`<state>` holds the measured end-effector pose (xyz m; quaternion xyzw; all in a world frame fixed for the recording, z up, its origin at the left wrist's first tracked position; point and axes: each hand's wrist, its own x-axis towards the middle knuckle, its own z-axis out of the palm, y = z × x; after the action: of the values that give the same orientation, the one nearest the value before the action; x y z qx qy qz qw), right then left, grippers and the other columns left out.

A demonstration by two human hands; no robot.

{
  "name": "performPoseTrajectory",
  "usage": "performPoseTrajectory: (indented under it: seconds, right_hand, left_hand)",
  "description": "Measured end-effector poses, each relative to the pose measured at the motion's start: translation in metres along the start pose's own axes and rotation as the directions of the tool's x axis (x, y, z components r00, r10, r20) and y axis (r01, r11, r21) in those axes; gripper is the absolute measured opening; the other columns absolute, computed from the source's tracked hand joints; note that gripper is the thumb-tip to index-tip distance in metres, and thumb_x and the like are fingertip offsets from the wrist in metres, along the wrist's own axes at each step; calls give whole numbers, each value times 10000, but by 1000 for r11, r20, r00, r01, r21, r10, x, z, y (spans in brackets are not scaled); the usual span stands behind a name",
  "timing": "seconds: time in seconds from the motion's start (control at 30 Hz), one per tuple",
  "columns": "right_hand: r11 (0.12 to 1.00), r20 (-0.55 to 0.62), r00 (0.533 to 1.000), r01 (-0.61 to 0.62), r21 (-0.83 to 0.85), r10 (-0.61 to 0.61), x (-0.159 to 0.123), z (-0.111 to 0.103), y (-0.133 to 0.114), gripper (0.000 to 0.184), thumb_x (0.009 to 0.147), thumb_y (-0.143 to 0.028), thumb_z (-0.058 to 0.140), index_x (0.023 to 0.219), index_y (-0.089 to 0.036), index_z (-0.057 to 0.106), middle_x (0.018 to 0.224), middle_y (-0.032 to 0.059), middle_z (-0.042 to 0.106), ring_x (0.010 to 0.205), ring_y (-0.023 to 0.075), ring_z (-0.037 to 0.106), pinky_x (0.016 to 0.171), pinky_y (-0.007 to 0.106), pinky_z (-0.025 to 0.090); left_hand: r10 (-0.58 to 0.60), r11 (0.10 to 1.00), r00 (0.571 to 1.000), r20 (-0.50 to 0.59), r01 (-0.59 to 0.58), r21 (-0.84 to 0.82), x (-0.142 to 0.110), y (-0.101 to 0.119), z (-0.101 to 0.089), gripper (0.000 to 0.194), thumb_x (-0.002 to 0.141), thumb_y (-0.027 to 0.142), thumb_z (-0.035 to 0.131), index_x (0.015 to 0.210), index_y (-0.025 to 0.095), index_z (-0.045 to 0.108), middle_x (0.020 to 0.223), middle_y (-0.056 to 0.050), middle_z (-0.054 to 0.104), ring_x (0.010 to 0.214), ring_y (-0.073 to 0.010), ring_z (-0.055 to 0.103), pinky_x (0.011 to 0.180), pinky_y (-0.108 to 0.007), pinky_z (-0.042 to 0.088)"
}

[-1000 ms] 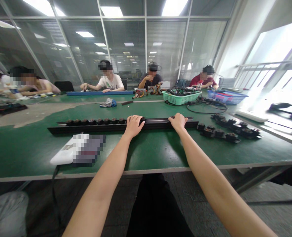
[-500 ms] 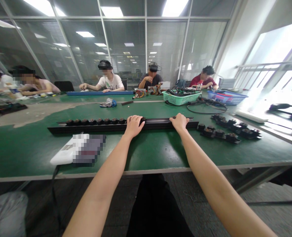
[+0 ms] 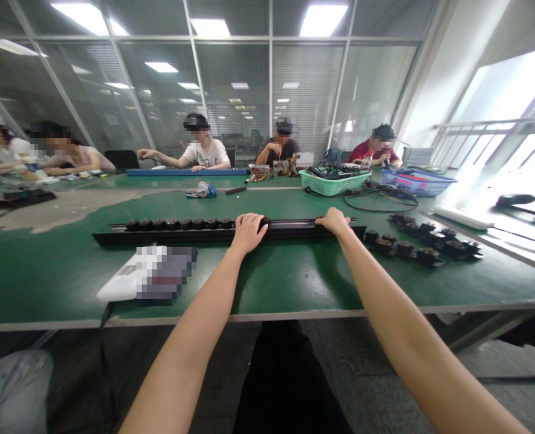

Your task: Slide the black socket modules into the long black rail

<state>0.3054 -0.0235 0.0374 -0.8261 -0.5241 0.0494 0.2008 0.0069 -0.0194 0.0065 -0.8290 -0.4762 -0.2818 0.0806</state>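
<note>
A long black rail lies across the green table, with a row of several black socket modules seated in its left half. My left hand rests on the rail near its middle, fingers curled over a black module at the end of that row. My right hand lies further right on the rail's top, fingers bent over its far edge. Loose black modules lie in two rows to the right of the rail's end.
A white device with a blurred patch sits front left. A green basket, a blue basket and cables are behind. Several people sit along the far side. A white strip lies at right.
My right hand has slid a little to the right along the rail. The view has shifted slightly; my left hand stays in place.
</note>
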Motion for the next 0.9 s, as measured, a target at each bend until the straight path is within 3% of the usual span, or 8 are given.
performPoseTrajectory:
  seconds: [0.27, 0.47, 0.9]
  right_hand:
    - [992, -26, 996, 88, 86, -86, -1, 8, 18, 245, 878, -435, 727, 832, -207, 652, 945, 101, 759, 1047, 320, 701, 963, 429, 437]
    - [989, -176, 979, 123, 83, -107, -7, 28, 21, 217, 900, -391, 642, 963, -189, 690, 1007, 124, 770, 1067, 333, 686, 986, 434, 387]
    - [993, -206, 973, 114, 26, -106, -9, 27, 27, 277, 922, -385, 583, 1029, -164, 710, 1122, 171, 766, 1105, 347, 663, 985, 441, 355]
  left_hand:
    - [-2, 1000, 1000, 0, 2, 1, 0, 0, 0, 397, 1057, 362, 484, 1360, 190, 674, 1431, -150, 693, 1409, -321, 552, 1247, -501, 317]
    - [1, 1000, 1000, -11, -1, -7, 1, 0, 0, 383, 1052, 362, 492, 1349, 206, 678, 1421, -142, 701, 1403, -322, 555, 1245, -513, 323]
    - [-8, 1000, 1000, 8, 8, 2, 1, 1, -1, 407, 1056, 360, 487, 1365, 169, 670, 1427, -160, 694, 1411, -326, 553, 1247, -501, 317]
